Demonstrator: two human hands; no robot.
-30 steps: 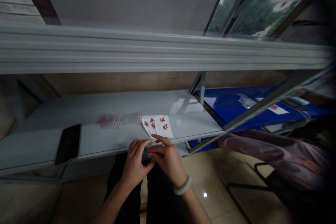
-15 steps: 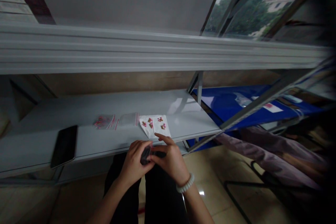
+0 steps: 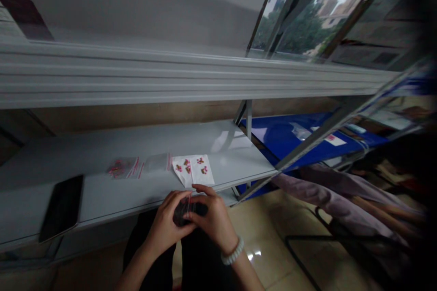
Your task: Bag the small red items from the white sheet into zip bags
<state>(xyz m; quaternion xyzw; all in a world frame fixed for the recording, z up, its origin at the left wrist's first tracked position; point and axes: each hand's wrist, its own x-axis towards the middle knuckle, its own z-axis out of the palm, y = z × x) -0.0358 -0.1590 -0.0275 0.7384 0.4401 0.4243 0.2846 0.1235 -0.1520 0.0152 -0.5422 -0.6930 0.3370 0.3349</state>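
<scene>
Small clear bag: we have it (image 3: 181, 213) over the lap, just off the grey table's (image 3: 112, 200) near edge.
Left hand: (image 3: 168, 219) fingers curled, gripping the bag's left side.
Right hand: (image 3: 216, 218) thumb and fingers pinching near its red stripe, as far as we can tell; beaded bracelet (image 3: 232, 251) on wrist.
White sheet: (image 3: 201, 173) just beyond the hands, pink pieces (image 3: 188, 169) on it.
Left of sheet: we see flat clear bags (image 3: 156, 163), then black phone (image 3: 63, 208).

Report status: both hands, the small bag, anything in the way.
Left hand and right hand holding small clear bag, in front of table. Contents: can't tell. Paper with pink pieces just beyond; no obstruction seen.
</scene>
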